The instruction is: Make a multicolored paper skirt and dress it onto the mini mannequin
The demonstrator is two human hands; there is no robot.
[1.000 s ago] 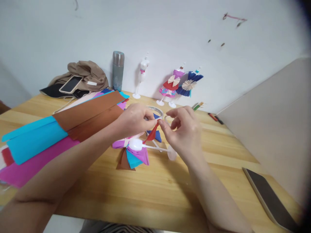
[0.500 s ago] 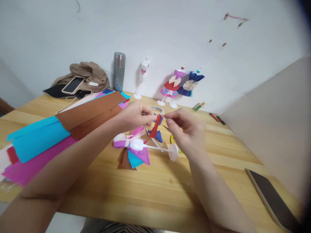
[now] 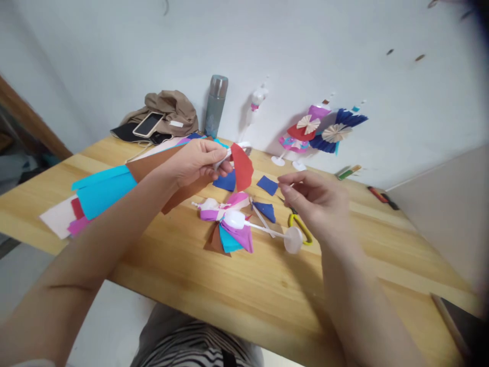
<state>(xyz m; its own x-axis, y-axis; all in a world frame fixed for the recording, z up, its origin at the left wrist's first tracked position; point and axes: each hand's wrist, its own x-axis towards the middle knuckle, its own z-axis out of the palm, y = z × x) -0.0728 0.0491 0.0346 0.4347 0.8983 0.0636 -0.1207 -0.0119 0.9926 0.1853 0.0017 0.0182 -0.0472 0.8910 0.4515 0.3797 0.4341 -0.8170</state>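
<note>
My left hand (image 3: 204, 160) is closed on a roll of clear tape (image 3: 246, 146) and a red paper piece (image 3: 242, 168), which hangs beyond the fingertips. To the right, my right hand (image 3: 311, 196) pinches with thumb and forefinger; whatever is between them is too small to make out. Below both hands lies a small white mannequin (image 3: 234, 219) on its side, dressed in purple, blue and brown paper, its stand (image 3: 293, 239) pointing right. Blue paper scraps (image 3: 267, 185) and yellow-handled scissors (image 3: 300, 228) lie close to the right hand.
Coloured paper sheets (image 3: 105, 191) cover the table's left side. At the back stand a flask (image 3: 216, 107), a bare mannequin (image 3: 259, 96) and two dressed mannequins (image 3: 305, 125). A phone (image 3: 148, 125) rests by brown cloth (image 3: 168, 104); a dark tablet-like device (image 3: 462, 326) lies right.
The tape roll has come up off the table into my left hand, with the red paper beside it. My hands have moved apart. The view has shifted left.
</note>
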